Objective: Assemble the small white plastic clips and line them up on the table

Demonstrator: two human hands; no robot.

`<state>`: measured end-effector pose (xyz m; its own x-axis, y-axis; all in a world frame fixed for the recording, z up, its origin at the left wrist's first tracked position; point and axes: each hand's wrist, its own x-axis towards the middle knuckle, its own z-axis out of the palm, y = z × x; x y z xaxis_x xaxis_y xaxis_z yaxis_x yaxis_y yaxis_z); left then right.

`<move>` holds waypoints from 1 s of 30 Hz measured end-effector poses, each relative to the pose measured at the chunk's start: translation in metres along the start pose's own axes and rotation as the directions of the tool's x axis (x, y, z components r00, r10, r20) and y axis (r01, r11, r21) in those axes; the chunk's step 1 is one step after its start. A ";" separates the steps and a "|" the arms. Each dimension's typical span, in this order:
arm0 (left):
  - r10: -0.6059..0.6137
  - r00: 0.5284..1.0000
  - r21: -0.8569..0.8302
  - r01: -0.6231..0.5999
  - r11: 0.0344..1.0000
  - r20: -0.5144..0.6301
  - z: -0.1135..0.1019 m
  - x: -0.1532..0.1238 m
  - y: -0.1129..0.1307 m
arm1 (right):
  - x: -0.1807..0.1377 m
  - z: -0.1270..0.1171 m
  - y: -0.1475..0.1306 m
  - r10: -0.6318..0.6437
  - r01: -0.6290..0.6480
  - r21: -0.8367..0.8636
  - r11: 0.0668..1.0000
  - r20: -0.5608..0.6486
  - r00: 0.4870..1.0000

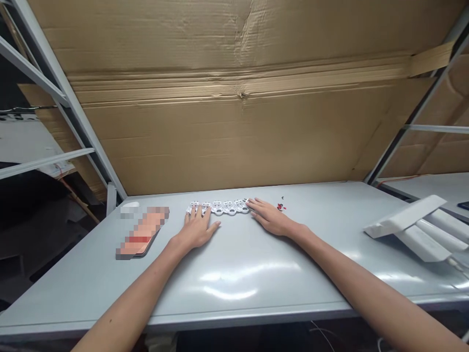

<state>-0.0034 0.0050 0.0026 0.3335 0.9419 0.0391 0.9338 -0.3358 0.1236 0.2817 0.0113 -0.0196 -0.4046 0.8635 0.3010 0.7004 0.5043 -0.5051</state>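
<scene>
Live at the bench [234, 288], and straight to the hands: left grip [196, 230] down flat just before 12 o'clock, palm low, fingers [202, 211] spread wide, tips lying over the left end of a row of linked white plastic pieces [218, 208]. No pinch, just an open spread. Right grip [273, 218] flat as well, just past 12 o'clock, fingers loosely together, tips touching the row's right end, again no pinch. Row lying flat at 12 o'clock, end to end between the two grips, each piece pierced with rounded openings. Just beside the right grip, toward 1 o'clock, a small scatter of red and black bits [280, 207]. Out at 10 o'clock, a pixelated flat object [142, 234], too obscured to name, with a small white rounded item [130, 205] just behind it, also partly blurred. Over at 3 o'clock, a pile of long white moulded strips [406, 225] on the bench. Beyond it all, a big creased cardboard sheet [234, 132] against a grey metal shelf frame [62, 98].
</scene>
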 end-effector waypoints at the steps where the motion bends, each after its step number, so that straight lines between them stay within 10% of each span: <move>1: -0.027 0.999 0.014 0.027 1.000 0.033 -0.003 -0.001 0.003 | 0.000 -0.001 -0.002 0.003 -0.002 -0.063 0.998 0.015 1.000; 9: -0.078 0.991 0.071 0.071 0.995 0.106 -0.015 -0.006 0.015 | 0.000 -0.010 -0.019 0.130 -0.111 -0.288 0.951 0.050 0.990; 30: 0.098 0.995 0.005 -0.099 0.995 0.016 -0.008 -0.007 0.021 | -0.003 -0.012 -0.024 -0.062 0.036 -0.366 0.930 -0.061 0.996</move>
<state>0.0129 -0.0091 0.0127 0.4259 0.9041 0.0352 0.8970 -0.4270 0.1139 0.2733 -0.0039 0.0013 -0.4109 0.8286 0.3802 0.8521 0.4973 -0.1631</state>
